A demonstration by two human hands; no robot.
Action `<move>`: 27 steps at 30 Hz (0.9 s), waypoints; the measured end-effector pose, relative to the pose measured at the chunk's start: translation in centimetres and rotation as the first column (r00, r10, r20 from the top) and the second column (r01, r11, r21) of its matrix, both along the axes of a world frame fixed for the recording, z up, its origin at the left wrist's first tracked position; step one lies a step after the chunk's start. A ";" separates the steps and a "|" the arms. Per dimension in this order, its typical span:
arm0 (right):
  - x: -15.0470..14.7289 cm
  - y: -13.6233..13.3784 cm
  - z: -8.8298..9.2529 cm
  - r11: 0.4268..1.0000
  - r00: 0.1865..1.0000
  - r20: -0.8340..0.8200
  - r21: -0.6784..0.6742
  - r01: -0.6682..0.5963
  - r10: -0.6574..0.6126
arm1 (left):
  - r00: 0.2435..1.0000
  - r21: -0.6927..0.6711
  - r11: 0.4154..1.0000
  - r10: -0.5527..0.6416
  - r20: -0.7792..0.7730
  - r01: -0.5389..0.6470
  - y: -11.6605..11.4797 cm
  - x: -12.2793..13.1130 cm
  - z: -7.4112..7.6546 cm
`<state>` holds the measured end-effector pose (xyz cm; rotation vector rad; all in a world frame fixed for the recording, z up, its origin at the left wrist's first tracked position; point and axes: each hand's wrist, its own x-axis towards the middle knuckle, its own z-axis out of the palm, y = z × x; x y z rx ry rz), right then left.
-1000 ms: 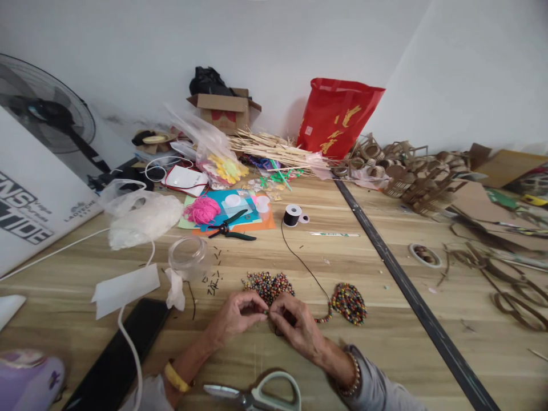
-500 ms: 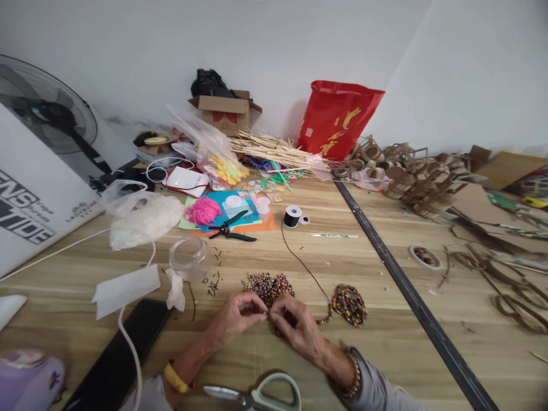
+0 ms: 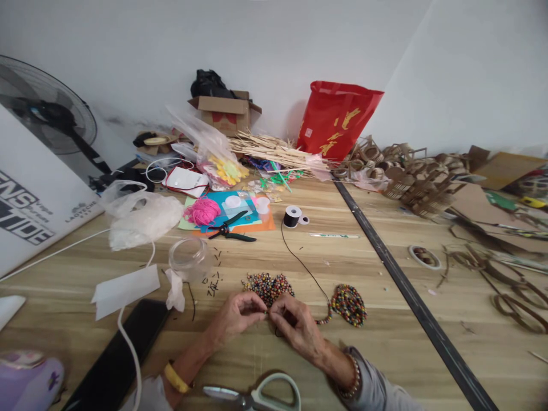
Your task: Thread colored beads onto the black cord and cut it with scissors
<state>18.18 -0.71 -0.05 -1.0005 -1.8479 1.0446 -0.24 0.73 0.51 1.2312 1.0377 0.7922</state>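
My left hand [image 3: 240, 314] pinches a tiny bead between thumb and forefinger. My right hand [image 3: 299, 328] is closed with its fingertips against the left ones, on a thin black cord; a bit of dark cord shows beneath its fingers. Just beyond both hands lies a heap of loose multicoloured beads [image 3: 269, 285]. Right of my right hand is a coiled string of threaded beads [image 3: 349, 305]. Its cord leads back to a black cord spool [image 3: 292, 217]. Scissors [image 3: 274, 391] with pale handles lie near the table's front edge.
Black pliers [image 3: 231, 228] and pink yarn [image 3: 203, 212] rest on coloured paper. A clear plastic jar [image 3: 188, 254] and short black cord pieces [image 3: 214, 282] are on the left. A dark strip [image 3: 398, 274] crosses the table; small woven baskets [image 3: 428, 185] stand back right.
Almost nothing differs. Both hands stay at the same spot, with only a slight shift of the fingertips around the bead.
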 end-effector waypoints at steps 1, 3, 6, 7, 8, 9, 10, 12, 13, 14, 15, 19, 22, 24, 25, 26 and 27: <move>0.0 0.0 0.0 1.000 1.000 -0.002 -0.001 0.001 -0.001 | 1.000 0.003 1.000 0.000 -0.004 0.000 0.0 0.0 0.0; 0.0 0.0 0.0 1.000 1.000 -0.001 -0.001 0.000 0.000 | 1.000 0.007 1.000 -0.002 -0.010 0.002 0.0 0.0 0.0; 0.0 0.0 0.0 1.000 1.000 0.004 0.002 -0.001 0.001 | 1.000 -0.003 1.000 -0.005 -0.009 0.005 0.0 0.0 0.1; 0.0 0.0 0.0 1.000 1.000 0.005 0.004 0.000 0.000 | 1.000 -0.007 1.000 -0.004 -0.007 0.004 0.0 0.0 0.1; 0.0 0.0 -0.1 1.000 1.000 0.007 0.007 0.001 -0.001 | 1.000 -0.012 1.000 -0.003 -0.007 0.003 0.0 0.0 0.1; 0.0 0.0 -0.1 1.000 1.000 0.009 0.010 0.003 -0.004 | 1.000 -0.015 1.000 -0.003 -0.008 0.003 0.0 0.0 0.2; 0.0 0.0 -0.2 1.000 1.000 0.012 0.012 0.004 -0.004 | 1.000 -0.019 1.000 -0.003 -0.009 0.003 0.0 0.0 0.2; 0.0 0.0 -0.2 1.000 1.000 0.017 0.015 0.004 -0.005 | 1.000 -0.023 1.000 -0.004 -0.007 0.003 0.0 0.0 0.3; 0.0 0.0 -0.2 1.000 1.000 0.017 0.017 0.004 -0.004 | 1.000 -0.025 1.000 -0.002 -0.005 0.002 0.0 0.0 0.3; 0.0 0.0 -0.2 1.000 1.000 0.017 0.018 0.001 -0.002 | 1.000 -0.027 1.000 -0.001 -0.002 0.001 -0.1 0.0 0.3; 0.0 0.0 -0.2 1.000 1.000 0.016 0.018 0.001 -0.001 | 1.000 -0.028 1.000 0.000 -0.001 0.000 -0.1 0.0 0.3; 0.0 0.0 -0.2 1.000 1.000 0.020 0.009 0.007 -0.007 | 1.000 -0.016 1.000 0.007 -0.007 -0.007 0.0 0.0 0.1; 0.0 -0.1 -0.2 1.000 1.000 0.023 -0.001 0.007 -0.007 | 1.000 -0.006 1.000 0.015 -0.022 -0.015 0.0 0.0 0.1; 0.0 -0.1 -0.2 1.000 1.000 0.024 -0.003 0.011 -0.011 | 0.999 -0.003 1.000 0.017 -0.033 -0.017 0.0 -0.1 0.2; 0.0 -0.1 -0.2 1.000 1.000 0.025 -0.002 0.013 -0.013 | 0.999 -0.003 1.000 0.016 -0.037 -0.016 -0.1 -0.1 0.3; 0.0 -0.1 -0.1 1.000 1.000 0.025 -0.002 0.015 -0.015 | 0.999 -0.004 1.000 0.013 -0.039 -0.013 -0.1 -0.1 0.4; 0.0 -0.1 -0.1 1.000 1.000 0.024 -0.001 0.015 -0.015 | 0.999 -0.005 1.000 0.009 -0.041 -0.010 -0.1 -0.1 0.5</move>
